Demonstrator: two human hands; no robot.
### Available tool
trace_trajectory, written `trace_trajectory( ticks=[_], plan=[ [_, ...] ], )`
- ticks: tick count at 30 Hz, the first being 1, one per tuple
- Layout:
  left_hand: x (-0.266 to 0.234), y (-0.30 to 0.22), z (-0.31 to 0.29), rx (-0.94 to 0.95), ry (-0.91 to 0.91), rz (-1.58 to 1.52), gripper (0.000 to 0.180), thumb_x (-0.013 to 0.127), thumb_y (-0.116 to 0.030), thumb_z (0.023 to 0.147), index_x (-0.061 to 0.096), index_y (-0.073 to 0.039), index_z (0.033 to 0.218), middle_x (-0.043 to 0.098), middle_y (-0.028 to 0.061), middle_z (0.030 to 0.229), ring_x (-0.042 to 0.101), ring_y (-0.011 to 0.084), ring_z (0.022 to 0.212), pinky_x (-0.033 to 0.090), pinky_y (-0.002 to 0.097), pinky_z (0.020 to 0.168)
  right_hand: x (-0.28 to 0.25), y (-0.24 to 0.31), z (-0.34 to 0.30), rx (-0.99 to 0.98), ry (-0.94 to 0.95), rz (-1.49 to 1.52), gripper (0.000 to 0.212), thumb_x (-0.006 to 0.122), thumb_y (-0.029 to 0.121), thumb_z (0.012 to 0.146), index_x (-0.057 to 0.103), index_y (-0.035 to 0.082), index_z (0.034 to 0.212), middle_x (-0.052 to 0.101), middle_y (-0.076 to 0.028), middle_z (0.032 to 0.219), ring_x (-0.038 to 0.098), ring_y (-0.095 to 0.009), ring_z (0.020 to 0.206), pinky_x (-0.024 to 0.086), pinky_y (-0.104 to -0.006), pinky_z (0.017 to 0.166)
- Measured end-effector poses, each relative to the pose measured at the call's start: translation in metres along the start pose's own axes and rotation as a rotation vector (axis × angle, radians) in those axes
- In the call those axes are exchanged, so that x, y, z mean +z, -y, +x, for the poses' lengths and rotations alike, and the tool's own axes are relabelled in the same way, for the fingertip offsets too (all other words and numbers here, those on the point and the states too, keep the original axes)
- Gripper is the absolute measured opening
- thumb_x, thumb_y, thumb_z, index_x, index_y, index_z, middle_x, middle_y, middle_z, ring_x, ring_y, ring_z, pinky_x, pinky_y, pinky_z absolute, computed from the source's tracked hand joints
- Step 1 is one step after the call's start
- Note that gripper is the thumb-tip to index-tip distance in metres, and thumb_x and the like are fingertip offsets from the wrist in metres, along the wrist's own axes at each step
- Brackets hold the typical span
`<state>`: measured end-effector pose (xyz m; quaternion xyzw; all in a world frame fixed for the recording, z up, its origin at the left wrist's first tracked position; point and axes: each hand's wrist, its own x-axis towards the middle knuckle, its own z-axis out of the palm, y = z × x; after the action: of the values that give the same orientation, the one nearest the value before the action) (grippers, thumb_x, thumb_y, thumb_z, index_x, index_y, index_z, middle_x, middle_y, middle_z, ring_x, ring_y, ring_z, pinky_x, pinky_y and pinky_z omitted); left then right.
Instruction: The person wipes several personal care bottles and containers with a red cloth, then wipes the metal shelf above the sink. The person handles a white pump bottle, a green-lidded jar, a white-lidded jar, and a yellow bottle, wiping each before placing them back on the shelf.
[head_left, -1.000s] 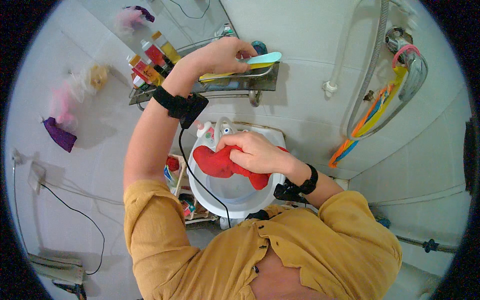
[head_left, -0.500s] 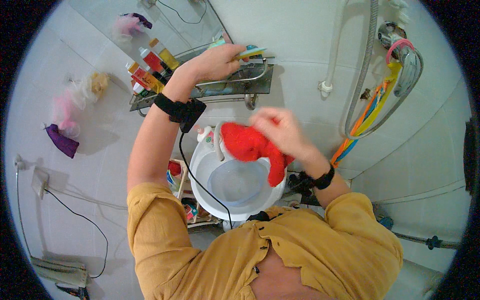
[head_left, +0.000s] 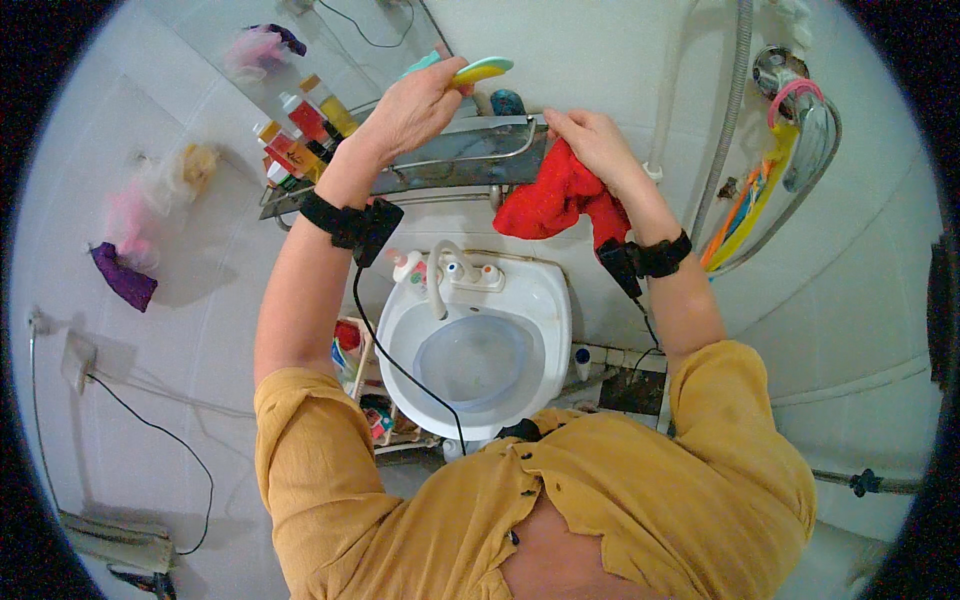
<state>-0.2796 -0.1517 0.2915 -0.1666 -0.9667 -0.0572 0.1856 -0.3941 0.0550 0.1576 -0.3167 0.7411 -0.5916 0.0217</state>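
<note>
My left hand (head_left: 425, 108) is raised over the glass shelf (head_left: 470, 170), closed round a flat, rounded yellow and mint-green thing (head_left: 484, 71) whose kind I cannot make out. A pale teal piece shows past its knuckles. At the shelf's right end, my right hand (head_left: 595, 148) pinches a red cloth (head_left: 560, 195). The cloth hangs bunched below the fingers, in front of the shelf end and wall. A dark blue rounded thing (head_left: 507, 102) stands on the shelf between my hands.
Below is a white sink (head_left: 555, 350) with a tap (head_left: 437, 285) and a clear basin (head_left: 425, 365) in it. Several bottles (head_left: 290, 152) stand at the shelf's left. A shower hose (head_left: 722, 130) hangs right. Black cables run from both wrist straps.
My right hand has lifted the red cloth from over the sink up to the shelf's right end, uncovering the tap handles. My left hand has moved slightly left and up with the yellow-green thing.
</note>
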Motion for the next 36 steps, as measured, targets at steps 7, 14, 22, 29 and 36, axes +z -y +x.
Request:
trace_trajectory(
  ticks=[7, 14, 22, 29, 36],
  plan=[
    [0.001, 0.004, -0.007, -0.041, 0.006, -0.055, 0.024, 0.043, -0.014, 0.091, 0.055, -0.002, 0.108, 0.059, 0.0170, 0.085, 0.059, 0.0322, 0.080, 0.045, 0.0416, 0.074, 0.005, -0.008, 0.011, -0.068, -0.040, -0.034, 0.031, 0.057, 0.027, 0.092, 0.065, -0.001, 0.085, 0.063, -0.003, 0.075, 0.053, -0.011, 0.071, 0.045, -0.0282, 0.067],
    [-0.002, -0.006, 0.007, 0.037, -0.084, 0.052, 0.022, 0.050, -0.018, 0.095, 0.058, -0.004, 0.110, 0.062, 0.0204, 0.081, 0.060, 0.0394, 0.075, 0.046, 0.0443, 0.069, -0.009, 0.009, -0.009, -0.209, -0.161, -0.015, 0.029, 0.056, 0.031, 0.092, 0.066, 0.004, 0.091, 0.066, -0.009, 0.075, 0.060, -0.020, 0.068, 0.048, -0.0338, 0.066],
    [-0.016, -0.057, 0.014, 0.316, -0.230, 0.328, 0.019, 0.052, -0.018, 0.095, 0.062, -0.008, 0.107, 0.063, 0.0164, 0.088, 0.059, 0.0360, 0.078, 0.046, 0.0405, 0.069, -0.034, 0.071, -0.050, -0.440, -0.274, -0.029, 0.027, 0.056, 0.030, 0.092, 0.065, 0.004, 0.093, 0.066, -0.014, 0.073, 0.064, -0.024, 0.064, 0.048, -0.0352, 0.060],
    [-0.055, -0.097, 0.003, 0.097, -0.013, -0.160, 0.018, 0.047, -0.014, 0.097, 0.057, 0.000, 0.101, 0.060, 0.0125, 0.077, 0.057, 0.0253, 0.068, 0.046, 0.0362, 0.063, -0.019, 0.127, -0.048, -0.486, -0.248, 0.095, 0.026, 0.057, 0.023, 0.095, 0.066, 0.000, 0.099, 0.066, -0.003, 0.082, 0.060, -0.009, 0.078, 0.049, -0.0249, 0.072],
    [-0.101, -0.036, -0.075, -0.220, -0.459, -0.254, 0.023, 0.051, -0.024, 0.098, 0.062, -0.005, 0.091, 0.060, 0.0025, 0.071, 0.057, 0.0155, 0.064, 0.044, 0.0295, 0.058, -0.006, 0.192, 0.002, -0.406, -0.070, 0.126, 0.040, 0.061, 0.034, 0.092, 0.061, -0.005, 0.083, 0.057, -0.006, 0.064, 0.052, -0.013, 0.061, 0.045, -0.0295, 0.058]
  ],
)
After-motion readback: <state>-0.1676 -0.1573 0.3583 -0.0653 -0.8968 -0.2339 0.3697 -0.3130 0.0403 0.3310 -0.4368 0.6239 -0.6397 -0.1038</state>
